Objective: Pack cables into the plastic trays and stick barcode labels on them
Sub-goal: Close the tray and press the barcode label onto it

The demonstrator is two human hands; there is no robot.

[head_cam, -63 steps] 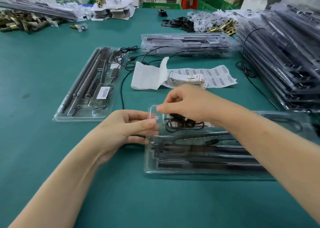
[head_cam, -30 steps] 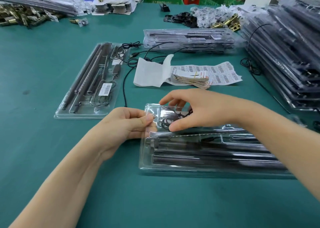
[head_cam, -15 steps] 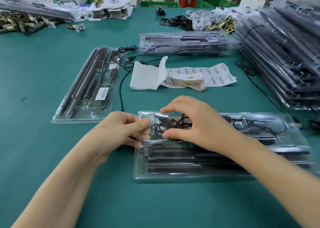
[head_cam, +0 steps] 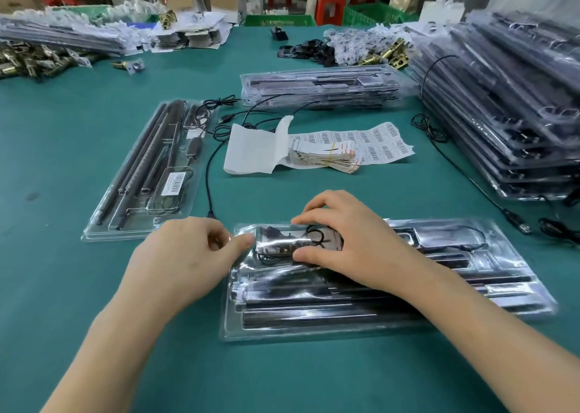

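A clear plastic tray with dark rods lies crosswise in front of me on the green table. A coiled black cable sits in the tray's upper-left compartment. My right hand arches over that compartment, with fingertips on the far side of the coil and thumb on the near side, holding it down. My left hand is at the tray's left end, its thumb and curled fingers pinching the tray's corner.
A packed tray bearing a barcode label lies at left. Barcode label sheets, white backing paper and a tag bundle lie behind. Tray stacks stand at back and right. Loose cables trail between.
My right hand has brought the cable coil down into the tray's upper-left compartment and now covers it. The tray has settled flat, and my left hand stays at its left end.
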